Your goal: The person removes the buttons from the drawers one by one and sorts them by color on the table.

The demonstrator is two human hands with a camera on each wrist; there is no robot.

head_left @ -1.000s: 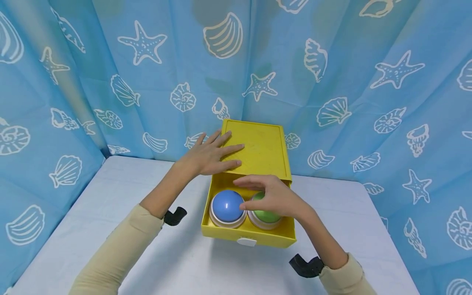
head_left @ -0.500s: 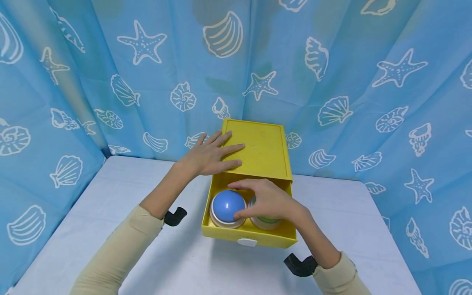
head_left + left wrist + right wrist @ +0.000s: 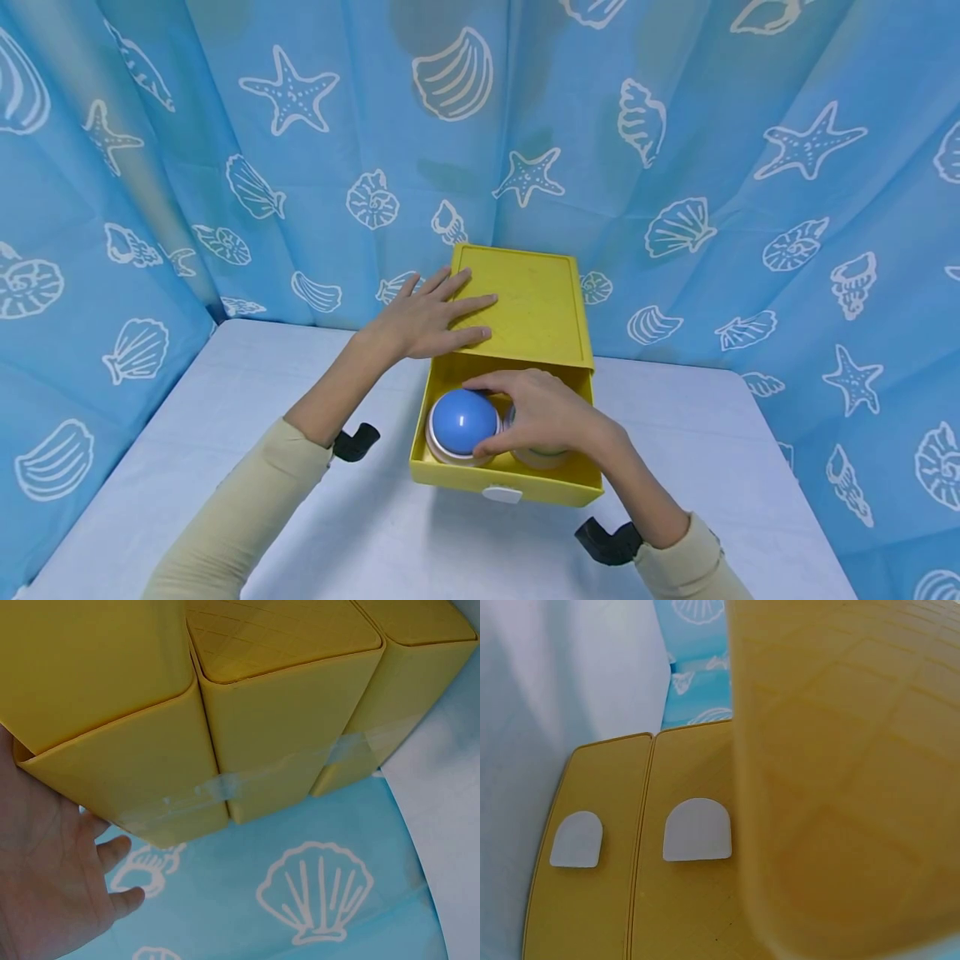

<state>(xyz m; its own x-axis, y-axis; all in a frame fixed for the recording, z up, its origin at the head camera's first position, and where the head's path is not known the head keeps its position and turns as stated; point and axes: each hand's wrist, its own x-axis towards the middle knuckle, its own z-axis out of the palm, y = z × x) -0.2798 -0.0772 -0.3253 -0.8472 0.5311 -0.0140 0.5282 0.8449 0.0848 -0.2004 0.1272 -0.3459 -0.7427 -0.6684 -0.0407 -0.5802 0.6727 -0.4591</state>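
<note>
A yellow drawer with a white handle tab is pulled out of a yellow drawer unit. Inside sits a blue dome-shaped button on a white base. Beside it is a second one with a pale base, mostly hidden by my right hand. That hand grips the blue button from its right side, thumb at the near edge and fingers at the far edge. My left hand rests with spread fingers on the unit's top left edge; in the left wrist view the left hand lies against the unit.
Lower closed drawers with white tabs show in the right wrist view, under the pulled-out drawer's underside. Clear tape joins the stacked units. A white table lies below, with a blue shell-patterned curtain behind.
My right hand has moved left and slightly down from above the green button to the blue one, its thumb and fingers closing round the dome. The left hand has stayed in place.
</note>
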